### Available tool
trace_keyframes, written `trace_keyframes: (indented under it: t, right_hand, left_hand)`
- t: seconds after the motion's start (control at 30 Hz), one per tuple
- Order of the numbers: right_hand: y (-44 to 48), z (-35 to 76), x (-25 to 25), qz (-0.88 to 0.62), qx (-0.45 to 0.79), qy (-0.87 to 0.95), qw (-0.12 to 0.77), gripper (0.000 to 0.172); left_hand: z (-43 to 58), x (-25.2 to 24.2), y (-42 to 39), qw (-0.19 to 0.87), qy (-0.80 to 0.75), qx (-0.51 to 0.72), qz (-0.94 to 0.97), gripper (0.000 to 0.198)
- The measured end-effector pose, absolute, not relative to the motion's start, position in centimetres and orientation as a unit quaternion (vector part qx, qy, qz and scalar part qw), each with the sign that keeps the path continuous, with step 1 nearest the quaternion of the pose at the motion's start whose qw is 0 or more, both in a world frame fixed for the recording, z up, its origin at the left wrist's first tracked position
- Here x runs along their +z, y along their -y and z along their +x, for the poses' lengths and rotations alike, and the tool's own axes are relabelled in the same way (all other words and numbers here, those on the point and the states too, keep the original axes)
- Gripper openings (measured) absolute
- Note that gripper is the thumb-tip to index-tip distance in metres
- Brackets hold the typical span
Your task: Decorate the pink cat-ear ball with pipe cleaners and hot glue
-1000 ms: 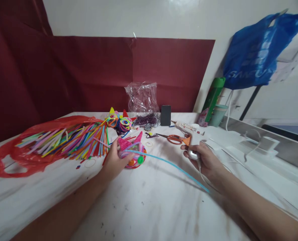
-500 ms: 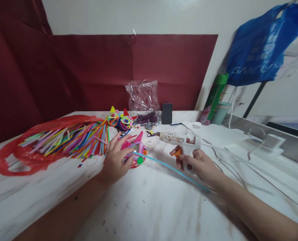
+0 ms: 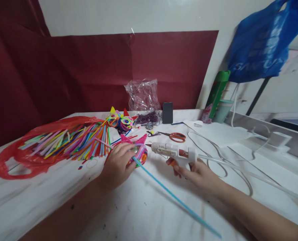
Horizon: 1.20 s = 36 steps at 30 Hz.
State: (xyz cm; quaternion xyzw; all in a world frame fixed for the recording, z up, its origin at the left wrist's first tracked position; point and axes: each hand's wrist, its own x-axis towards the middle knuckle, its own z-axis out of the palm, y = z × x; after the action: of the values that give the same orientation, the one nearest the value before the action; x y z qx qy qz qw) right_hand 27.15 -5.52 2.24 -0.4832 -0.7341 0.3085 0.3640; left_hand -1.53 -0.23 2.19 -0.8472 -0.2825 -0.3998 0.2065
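Note:
My left hand point(image 3: 117, 164) is closed over a pink craft cat head point(image 3: 141, 150) with two pointed ears, wound from colourful pipe cleaners, resting low over the table. From beside its fingertips a long light-blue pipe cleaner point(image 3: 175, 195) runs down to the right; whether it is glued on or pinched I cannot tell. A white hot glue gun point(image 3: 165, 149) is gripped in my right hand point(image 3: 199, 172), fingers round the handle by the orange trigger. Its nozzle points left, close to the cat head's right side. A clear glue stick point(image 3: 226, 163) trails out of the gun's rear.
Loose pipe cleaners point(image 3: 80, 142) lie on a red plastic bag point(image 3: 15, 172) at left. Two finished-looking craft heads point(image 3: 126, 123) stand behind. Orange-handled scissors point(image 3: 177, 137), a dark phone-like slab point(image 3: 167, 113) and a clear bag point(image 3: 142, 95) sit further back. Cables point(image 3: 239, 172) loop at right.
The glue gun has turned and come lower, its nozzle now near the cat head, uncovering the scissors. My left hand has closed further round the head, and the blue pipe cleaner's free end swung nearer me.

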Motion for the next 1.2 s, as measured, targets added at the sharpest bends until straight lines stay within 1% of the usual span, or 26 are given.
trace_keyframes:
  t: [0.07, 0.17, 0.33, 0.43, 0.6, 0.7, 0.83, 1.03, 1.2]
  right_hand:
    - [6.0, 27.0, 2.0, -0.487, 0.284, 0.749, 0.346, 0.033]
    - [6.6, 26.4, 2.0, -0.482, 0.231, 0.774, 0.339, 0.031]
    - [7.2, 25.4, 2.6, -0.428, 0.181, 0.8, 0.379, 0.023]
    - [7.2, 25.2, 2.8, -0.436, 0.178, 0.792, 0.39, 0.021]
    - [7.1, 25.2, 2.7, -0.431, 0.199, 0.793, 0.382, 0.02]
    - [7.1, 25.2, 2.6, -0.431, 0.189, 0.799, 0.376, 0.019]
    - [7.2, 25.3, 2.5, -0.434, 0.179, 0.804, 0.364, 0.019]
    - [7.3, 25.2, 2.4, -0.389, 0.196, 0.824, 0.363, 0.008]
    - [7.2, 24.9, 2.2, -0.389, 0.198, 0.828, 0.35, 0.009]
  left_hand:
    - [-1.5, 2.1, 0.2, 0.197, 0.276, -0.416, -0.844, 0.012]
    - [-1.6, 2.2, 0.2, 0.191, 0.265, -0.428, -0.843, 0.01]
    - [-1.6, 2.4, 0.1, 0.185, 0.256, -0.422, -0.849, 0.013]
    - [-1.5, 2.3, 0.2, 0.187, 0.269, -0.419, -0.847, 0.016]
    - [-1.7, 2.0, 0.2, 0.165, 0.288, -0.419, -0.845, 0.018]
    - [-1.9, 1.7, 0.0, 0.157, 0.286, -0.422, -0.846, 0.02]
    - [-1.9, 1.6, -0.3, 0.153, 0.287, -0.424, -0.845, 0.018]
    - [-1.5, 1.9, -0.3, 0.163, 0.287, -0.431, -0.84, 0.016]
    - [-1.4, 1.8, -0.2, 0.167, 0.277, -0.43, -0.843, 0.015]
